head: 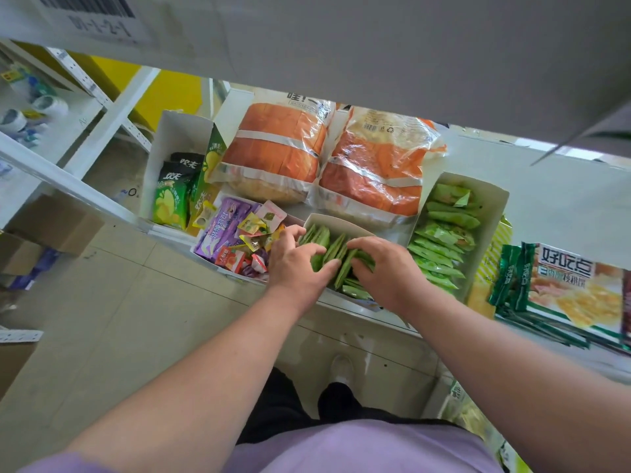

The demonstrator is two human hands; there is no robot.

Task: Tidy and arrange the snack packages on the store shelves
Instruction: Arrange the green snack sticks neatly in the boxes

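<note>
White shelving (pixel 563 186) carried boxed snacks beneath an upper board. Both hands worked in a small white box (pixel 336 224) at the shelf's front edge: the left hand (pixel 296 264) and right hand (pixel 382 268) curled around upright green packets (pixel 336 252), apparently pinching them, their long edges slanting toward the bread bags (pixel 321 158).
</note>
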